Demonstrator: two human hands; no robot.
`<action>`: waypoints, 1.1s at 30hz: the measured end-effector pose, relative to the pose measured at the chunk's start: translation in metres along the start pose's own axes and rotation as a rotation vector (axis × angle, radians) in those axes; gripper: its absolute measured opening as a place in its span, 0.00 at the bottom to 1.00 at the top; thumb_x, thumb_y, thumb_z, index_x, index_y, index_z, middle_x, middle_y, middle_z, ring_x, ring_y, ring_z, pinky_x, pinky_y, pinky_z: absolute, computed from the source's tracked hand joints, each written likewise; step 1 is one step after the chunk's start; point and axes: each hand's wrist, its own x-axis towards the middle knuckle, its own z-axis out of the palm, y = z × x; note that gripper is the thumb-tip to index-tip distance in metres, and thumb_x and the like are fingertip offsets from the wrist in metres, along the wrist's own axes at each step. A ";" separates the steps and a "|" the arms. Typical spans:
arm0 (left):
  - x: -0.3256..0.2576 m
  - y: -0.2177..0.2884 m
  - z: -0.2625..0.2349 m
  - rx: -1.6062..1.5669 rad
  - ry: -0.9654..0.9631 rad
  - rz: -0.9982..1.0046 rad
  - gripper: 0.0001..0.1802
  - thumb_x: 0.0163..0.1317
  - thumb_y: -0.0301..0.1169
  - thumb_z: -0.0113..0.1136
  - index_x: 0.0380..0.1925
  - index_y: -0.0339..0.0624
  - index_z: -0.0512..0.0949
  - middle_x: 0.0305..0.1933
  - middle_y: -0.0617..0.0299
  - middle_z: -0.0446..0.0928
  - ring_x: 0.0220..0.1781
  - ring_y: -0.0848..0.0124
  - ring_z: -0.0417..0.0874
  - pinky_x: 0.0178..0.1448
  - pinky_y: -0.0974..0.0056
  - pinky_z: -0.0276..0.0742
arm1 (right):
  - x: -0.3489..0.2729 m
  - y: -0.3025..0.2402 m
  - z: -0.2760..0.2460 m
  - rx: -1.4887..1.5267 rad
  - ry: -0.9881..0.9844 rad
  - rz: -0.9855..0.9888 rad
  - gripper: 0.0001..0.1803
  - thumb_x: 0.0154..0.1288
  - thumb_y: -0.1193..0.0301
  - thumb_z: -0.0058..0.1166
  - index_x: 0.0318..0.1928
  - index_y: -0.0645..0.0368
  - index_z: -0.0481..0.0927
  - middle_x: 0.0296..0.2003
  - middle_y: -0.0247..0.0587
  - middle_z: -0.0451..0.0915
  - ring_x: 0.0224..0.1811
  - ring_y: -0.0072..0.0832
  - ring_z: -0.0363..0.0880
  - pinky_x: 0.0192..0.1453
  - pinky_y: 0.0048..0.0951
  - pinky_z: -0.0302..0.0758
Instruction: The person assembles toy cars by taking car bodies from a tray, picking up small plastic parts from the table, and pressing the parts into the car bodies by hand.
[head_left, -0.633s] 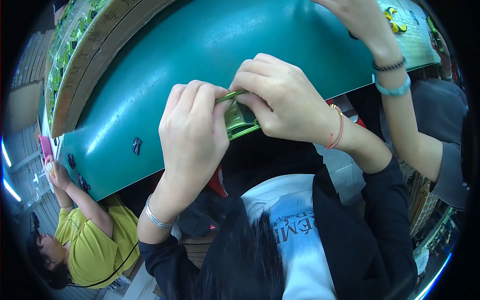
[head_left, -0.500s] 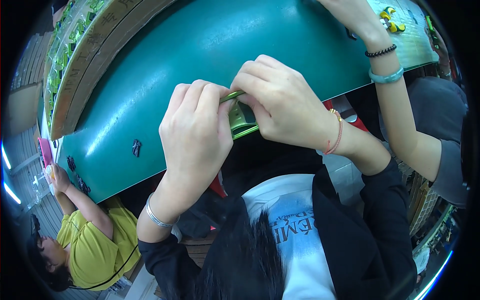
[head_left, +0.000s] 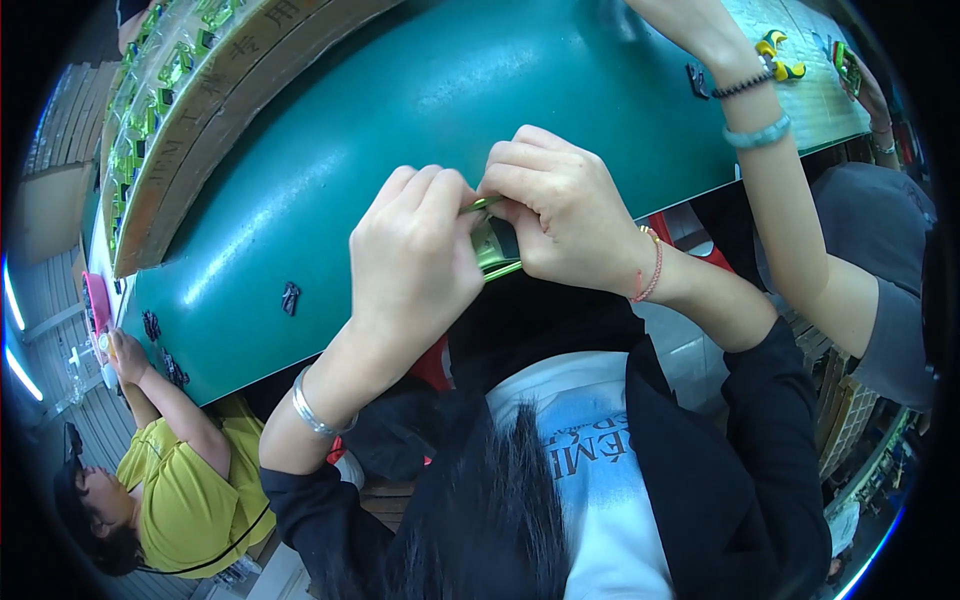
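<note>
My left hand (head_left: 415,250) and my right hand (head_left: 553,205) meet above the near edge of the green table, both closed on one small shiny green frame-like part (head_left: 503,269). Their fingertips pinch its upper rim, while its lower rim shows between the palms. A dark panel seems to sit inside the part; my fingers hide much of it, so its exact kind cannot be made out. A silver bangle (head_left: 312,405) circles my left wrist, and a braided bracelet (head_left: 652,264) my right.
A long cardboard box (head_left: 200,150) with several green parts stands at the far left. Small black pieces (head_left: 290,298) lie on the green table (head_left: 420,90). At right, a co-worker's arm (head_left: 770,150) reaches over, near yellow-handled pliers (head_left: 785,70). Another person in yellow (head_left: 195,485) sits left.
Both hands have shifted slightly, the left one to the right, with the green part still between them. The co-worker's arm at right has moved a little, uncovering a black piece on the table.
</note>
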 end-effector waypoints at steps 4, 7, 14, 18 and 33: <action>-0.010 -0.002 -0.008 0.029 -0.008 -0.025 0.10 0.51 0.20 0.70 0.32 0.37 0.79 0.33 0.56 0.80 0.42 0.56 0.82 0.43 0.54 0.80 | -0.003 -0.001 0.002 -0.024 0.020 -0.026 0.08 0.52 0.84 0.60 0.34 0.63 0.80 0.33 0.41 0.79 0.35 0.41 0.76 0.39 0.38 0.76; -0.013 0.003 -0.007 0.074 0.001 -0.044 0.10 0.51 0.19 0.70 0.32 0.37 0.79 0.33 0.55 0.80 0.43 0.55 0.82 0.44 0.54 0.80 | -0.001 -0.004 0.000 -0.099 -0.024 -0.061 0.04 0.54 0.77 0.63 0.30 0.59 0.80 0.31 0.39 0.79 0.36 0.38 0.78 0.36 0.38 0.79; -0.005 0.000 0.000 0.023 -0.012 0.005 0.10 0.45 0.14 0.62 0.27 0.35 0.75 0.31 0.51 0.77 0.40 0.51 0.80 0.42 0.51 0.79 | 0.001 -0.012 0.005 -0.187 -0.065 -0.053 0.06 0.54 0.74 0.66 0.30 0.59 0.80 0.30 0.38 0.80 0.38 0.36 0.80 0.36 0.37 0.81; -0.007 -0.001 0.000 0.027 -0.022 -0.017 0.09 0.46 0.14 0.62 0.28 0.35 0.76 0.31 0.51 0.78 0.40 0.52 0.80 0.43 0.52 0.79 | 0.002 -0.007 0.003 -0.117 -0.107 -0.050 0.07 0.54 0.73 0.67 0.30 0.60 0.81 0.31 0.39 0.80 0.39 0.37 0.81 0.37 0.37 0.82; -0.013 0.004 0.001 -0.016 0.056 0.062 0.09 0.51 0.17 0.67 0.29 0.39 0.78 0.31 0.54 0.77 0.38 0.54 0.80 0.40 0.53 0.78 | -0.006 -0.004 0.003 -0.077 -0.035 -0.103 0.06 0.53 0.74 0.64 0.28 0.60 0.79 0.30 0.39 0.79 0.36 0.37 0.80 0.37 0.38 0.80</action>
